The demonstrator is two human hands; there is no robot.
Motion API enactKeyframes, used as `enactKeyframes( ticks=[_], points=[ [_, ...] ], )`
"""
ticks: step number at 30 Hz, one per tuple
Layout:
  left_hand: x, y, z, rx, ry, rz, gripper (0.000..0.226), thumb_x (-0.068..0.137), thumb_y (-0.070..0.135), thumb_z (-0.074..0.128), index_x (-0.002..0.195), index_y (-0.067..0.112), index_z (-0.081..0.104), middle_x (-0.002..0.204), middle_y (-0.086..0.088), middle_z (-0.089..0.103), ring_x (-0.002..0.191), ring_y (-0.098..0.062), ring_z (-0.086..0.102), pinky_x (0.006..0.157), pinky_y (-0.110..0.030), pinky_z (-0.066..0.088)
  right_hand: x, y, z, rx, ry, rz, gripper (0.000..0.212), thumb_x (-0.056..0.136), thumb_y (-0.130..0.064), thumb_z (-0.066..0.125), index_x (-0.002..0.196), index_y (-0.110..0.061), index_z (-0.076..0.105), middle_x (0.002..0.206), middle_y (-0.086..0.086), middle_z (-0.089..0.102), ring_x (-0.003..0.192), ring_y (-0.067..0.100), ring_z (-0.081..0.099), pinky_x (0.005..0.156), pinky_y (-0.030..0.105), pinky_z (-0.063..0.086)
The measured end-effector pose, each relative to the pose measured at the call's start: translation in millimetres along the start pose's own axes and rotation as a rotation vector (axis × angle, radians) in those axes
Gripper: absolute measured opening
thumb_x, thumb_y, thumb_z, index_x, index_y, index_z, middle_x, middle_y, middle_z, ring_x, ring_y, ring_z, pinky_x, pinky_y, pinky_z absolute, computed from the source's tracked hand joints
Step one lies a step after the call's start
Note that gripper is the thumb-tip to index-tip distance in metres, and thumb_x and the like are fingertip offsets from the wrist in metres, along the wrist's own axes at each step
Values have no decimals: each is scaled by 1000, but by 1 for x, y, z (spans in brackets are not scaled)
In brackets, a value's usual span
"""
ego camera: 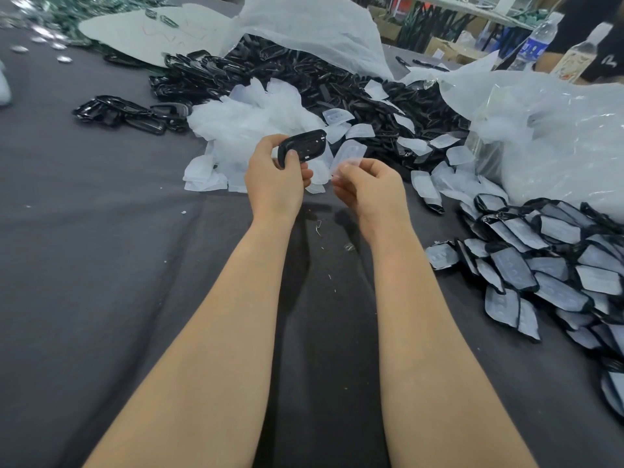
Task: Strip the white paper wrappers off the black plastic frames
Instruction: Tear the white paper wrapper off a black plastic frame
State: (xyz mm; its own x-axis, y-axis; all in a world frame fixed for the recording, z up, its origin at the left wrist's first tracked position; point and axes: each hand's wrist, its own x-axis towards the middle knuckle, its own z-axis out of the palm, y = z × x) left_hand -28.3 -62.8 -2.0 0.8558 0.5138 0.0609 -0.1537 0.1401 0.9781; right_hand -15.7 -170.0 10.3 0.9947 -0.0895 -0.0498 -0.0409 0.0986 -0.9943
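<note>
Bare black frame [303, 146] in left hand [274, 180], peeled wrapper [349, 157] in right hand [371, 189]

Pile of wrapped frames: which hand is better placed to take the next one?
Right, probably. The pile lies to the right, nearer the right hand, which pinches only a loose wrapper; the left hand grips the bare frame.

- A dark grey cloth-covered worktable [101, 231] is spread beneath the grip and on every side of it.
- Far beyond the grip, to its right, a long pale bench top [472, 6] is seen, with brown cardboard boxes [442, 45] set below it.
- A clear plastic water bottle with a blue label [537, 42] is stood upright beyond and right of the grip.
- Soft, even light is cast, and only faint shadows are thrown on the cloth.
</note>
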Motion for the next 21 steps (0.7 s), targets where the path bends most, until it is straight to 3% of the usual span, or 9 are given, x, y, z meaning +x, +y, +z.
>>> enactKeyframes(
  ticks=[4, 10, 13, 16, 19, 21],
  points=[
    [0, -1, 0, 25, -10, 0, 18, 98, 6, 45, 106, 20, 51, 74, -1, 62, 53, 1, 61, 64, -20, 57, -1, -1, 1, -141, 54, -76, 15, 89, -12, 64, 76, -15, 58, 69, -6, 54, 61, 2, 51, 61, 15, 47],
    [0, -1, 0, 33, -30, 0, 18, 98, 6, 45, 107, 19, 52, 74, -2, 61, 56, -2, 62, 63, -19, 56, -1, -1, 0, -242, 146, -172, 6, 90, -17, 62, 85, -20, 65, 63, -11, 53, 57, 1, 45, 61, 16, 40],
    [0, -2, 1, 48, -42, -2, 19, 97, 5, 45, 107, 20, 52, 77, -3, 62, 58, -4, 62, 62, -19, 56, -3, -5, 0, 11, 131, -46, 14, 89, -6, 60, 78, -12, 65, 60, -2, 58, 51, 3, 50, 52, 15, 45],
    [0, -3, 1, 68, -54, 8, 19, 97, 5, 45, 107, 20, 53, 81, -5, 63, 56, -3, 63, 60, -19, 55, -4, -11, 3, 292, 65, 62, 13, 89, -3, 59, 76, -4, 63, 72, 7, 62, 64, 12, 59, 61, 19, 56],
    [0, -4, 1, 101, -64, 30, 19, 97, 6, 46, 107, 21, 54, 82, -4, 64, 56, -1, 63, 61, -19, 55, -3, -12, 4, 337, 66, 81, 12, 92, -12, 61, 84, -2, 61, 77, 7, 59, 66, 13, 60, 60, 20, 57],
    [0, -5, 1, 121, -68, 39, 19, 97, 7, 46, 107, 21, 54, 83, -4, 64, 56, 0, 63, 64, -21, 56, -3, -9, 4, 294, 99, 50, 10, 93, -1, 56, 102, 0, 58, 90, 12, 58, 68, 12, 60, 64, 20, 58]
  ],
)
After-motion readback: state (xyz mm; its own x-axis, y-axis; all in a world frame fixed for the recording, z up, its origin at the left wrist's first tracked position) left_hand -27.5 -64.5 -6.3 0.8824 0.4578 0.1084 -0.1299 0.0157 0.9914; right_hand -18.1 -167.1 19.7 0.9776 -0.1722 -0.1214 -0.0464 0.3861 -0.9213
